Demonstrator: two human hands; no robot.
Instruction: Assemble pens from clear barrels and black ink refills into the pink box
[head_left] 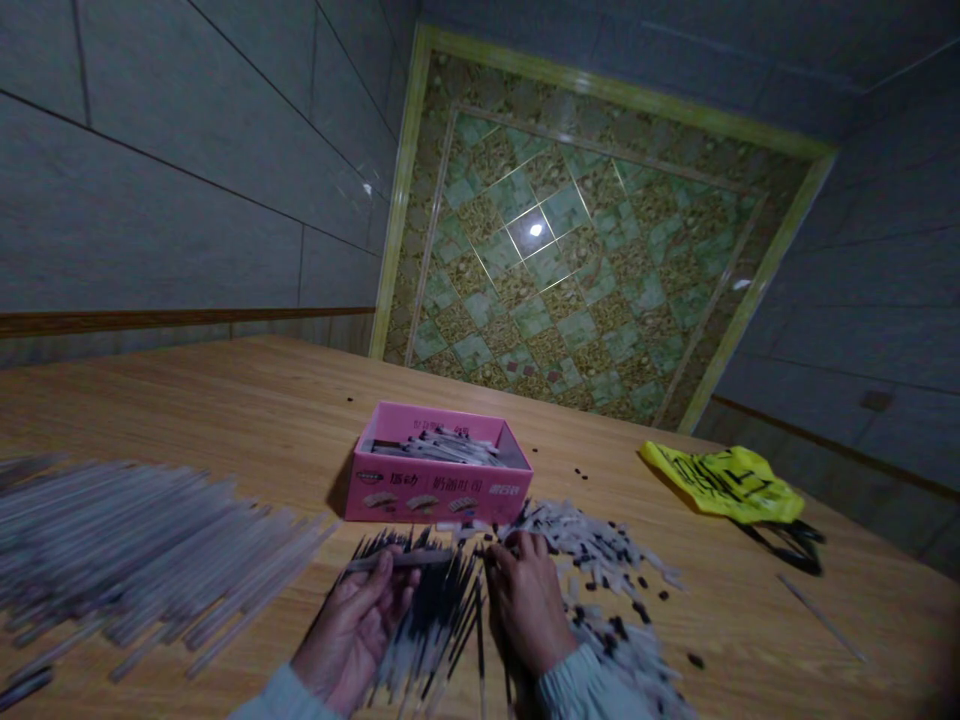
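Observation:
My left hand (362,622) holds a slim greyish pen (405,558) between thumb and fingers, its length lying crosswise. Below it spreads a pile of thin dark pen refills (439,615), their tips pointing away from me. My right hand (529,600) is closed, fingers curled down at the right edge of the refills; what they grip is hidden. Just beyond that hand lie loose whitish caps (581,535) with small black plugs (639,610) among them. Behind both hands stands a pink cardboard box (435,497), holding many pens (450,448).
A heap of translucent tubes (135,540) covers the left of the wooden table (247,385). At the right are a yellow bag (724,485) with black print, a black strap (787,545) and one single thin stick (821,615). Tiled walls (187,160) rise around the table.

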